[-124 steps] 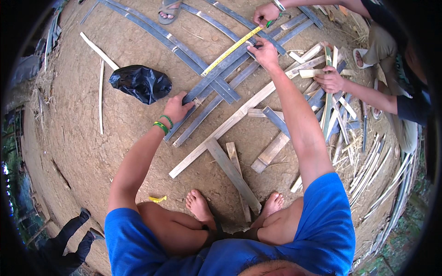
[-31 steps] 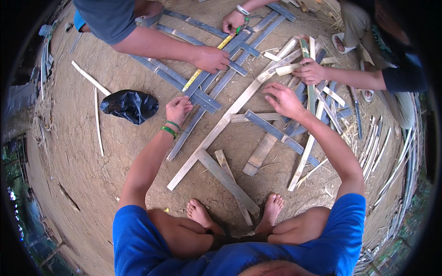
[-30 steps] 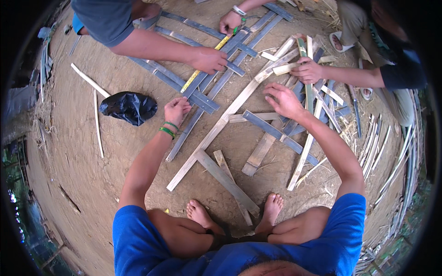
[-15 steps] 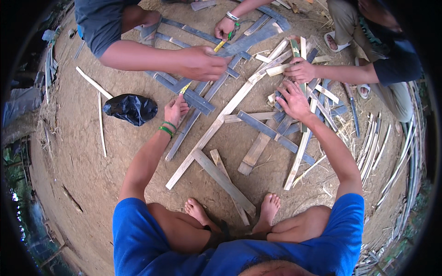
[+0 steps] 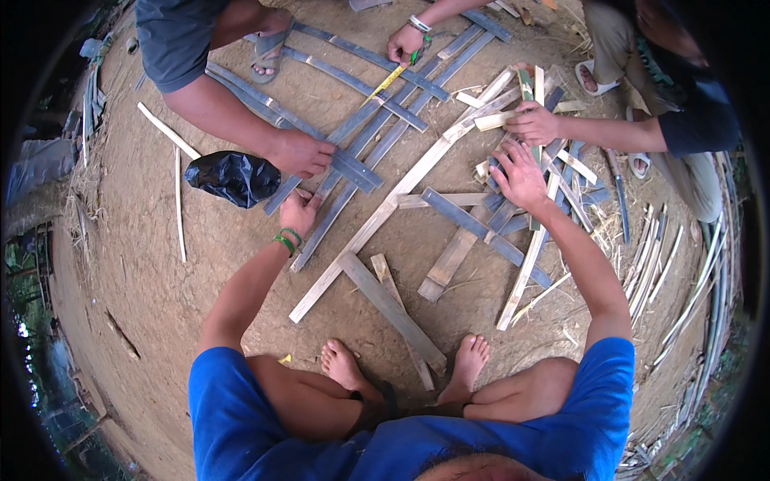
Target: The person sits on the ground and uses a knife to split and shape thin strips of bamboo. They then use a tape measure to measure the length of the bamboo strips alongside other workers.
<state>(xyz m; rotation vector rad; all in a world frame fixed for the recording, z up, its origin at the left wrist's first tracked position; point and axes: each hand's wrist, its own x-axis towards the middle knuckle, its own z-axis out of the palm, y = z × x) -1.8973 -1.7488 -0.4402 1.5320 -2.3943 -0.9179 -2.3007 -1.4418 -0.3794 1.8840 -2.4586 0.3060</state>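
My left hand point(image 5: 298, 214) is closed, fingers bent, at the near end of a lattice of dark slats point(image 5: 373, 136); what it pinches is hidden. Lying with spread fingers, my right hand point(image 5: 520, 176) rests on a pile of pale and dark slats point(image 5: 505, 216). Just beyond my left hand, a co-worker's hand point(image 5: 301, 154) grips a short crosswise slat point(image 5: 354, 170). At the far side another person's hand point(image 5: 405, 44) holds a tape measure point(image 5: 419, 53), its yellow blade point(image 5: 387, 83) stretched over the lattice. A third person's hand point(image 5: 533, 124) touches a pale stick close to my right hand.
A black plastic bag point(image 5: 233, 178) lies on the dirt floor at left, beside thin pale sticks point(image 5: 178, 204). Loose boards point(image 5: 393, 309) lie before my feet. At right are a long knife point(image 5: 619, 196) and several thin strips point(image 5: 648, 256).
My left hand has moved slightly left and nearer, and the tape blade no longer reaches it. The co-worker's arm has drawn left and nearer, onto the crosswise slat. My right hand stays nearly in place.
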